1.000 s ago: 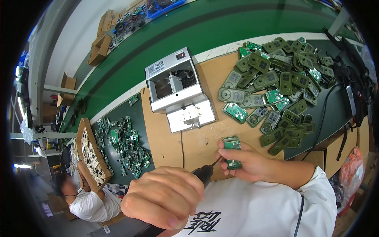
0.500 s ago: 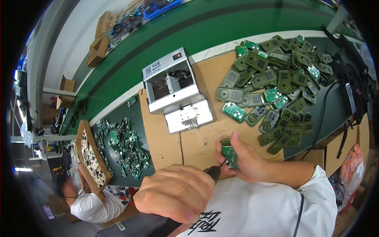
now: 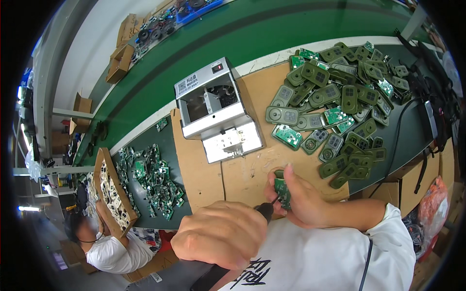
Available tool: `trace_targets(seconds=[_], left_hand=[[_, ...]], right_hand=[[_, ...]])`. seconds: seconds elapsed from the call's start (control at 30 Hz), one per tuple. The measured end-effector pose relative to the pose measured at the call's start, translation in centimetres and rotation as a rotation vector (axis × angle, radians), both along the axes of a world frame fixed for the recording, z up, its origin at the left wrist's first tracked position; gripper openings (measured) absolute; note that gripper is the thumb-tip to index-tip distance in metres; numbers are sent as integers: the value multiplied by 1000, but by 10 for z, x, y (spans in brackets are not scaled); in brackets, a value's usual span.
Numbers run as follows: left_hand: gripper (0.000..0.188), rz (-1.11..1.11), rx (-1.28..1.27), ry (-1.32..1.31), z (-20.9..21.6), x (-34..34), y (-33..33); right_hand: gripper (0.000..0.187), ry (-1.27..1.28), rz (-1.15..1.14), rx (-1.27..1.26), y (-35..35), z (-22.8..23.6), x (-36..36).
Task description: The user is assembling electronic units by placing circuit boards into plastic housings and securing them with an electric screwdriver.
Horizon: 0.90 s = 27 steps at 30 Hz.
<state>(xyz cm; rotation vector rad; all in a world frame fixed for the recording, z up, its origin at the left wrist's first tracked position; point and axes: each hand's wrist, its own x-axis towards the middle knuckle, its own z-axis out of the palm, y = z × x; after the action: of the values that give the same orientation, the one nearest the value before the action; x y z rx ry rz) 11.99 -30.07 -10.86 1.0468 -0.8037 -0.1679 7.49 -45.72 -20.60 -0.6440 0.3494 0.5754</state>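
Note:
My left hand point(image 3: 221, 233) is closed around an electric screwdriver point(image 3: 213, 276) with a black nose and a grey body. Its thin bit reaches the green circuit board point(image 3: 282, 191) of a small olive-green device. My right hand point(image 3: 303, 196) grips that device, thumb laid along its near side and fingers curled behind. The bit's tip lies against or just beside the board; which one I cannot tell. Beyond my right hand is a heap of olive-green remote-like casings point(image 3: 320, 97), several with bare green boards showing.
A grey metal machine point(image 3: 211, 109) with a bright front plate stands on a cardboard sheet point(image 3: 199, 179). Left of it lies a pile of loose circuit boards point(image 3: 158, 182). A co-worker point(image 3: 114, 250) sits at far left beside a cardboard tray point(image 3: 128, 211) of small pale parts. Black straps hang far right.
My left hand and the screwdriver have shifted slightly right. The board in my right hand has turned a little and appears narrower. The grip of both hands stays the same.

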Motion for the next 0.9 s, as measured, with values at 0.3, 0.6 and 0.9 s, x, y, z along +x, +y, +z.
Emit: trace_targets(seconds=[0.3,0.6,0.9], left_hand=[[29,15,-57,10,-13,0,-4],[68,267,-176,42,-6,9,-10],[83,543,15,3,13,33,52]], right_hand=[[50,2,-65,4,1,3,-1],[38,-86,-92,312,-9,-9,15],[24,66,-140,108,-59,16,26]])
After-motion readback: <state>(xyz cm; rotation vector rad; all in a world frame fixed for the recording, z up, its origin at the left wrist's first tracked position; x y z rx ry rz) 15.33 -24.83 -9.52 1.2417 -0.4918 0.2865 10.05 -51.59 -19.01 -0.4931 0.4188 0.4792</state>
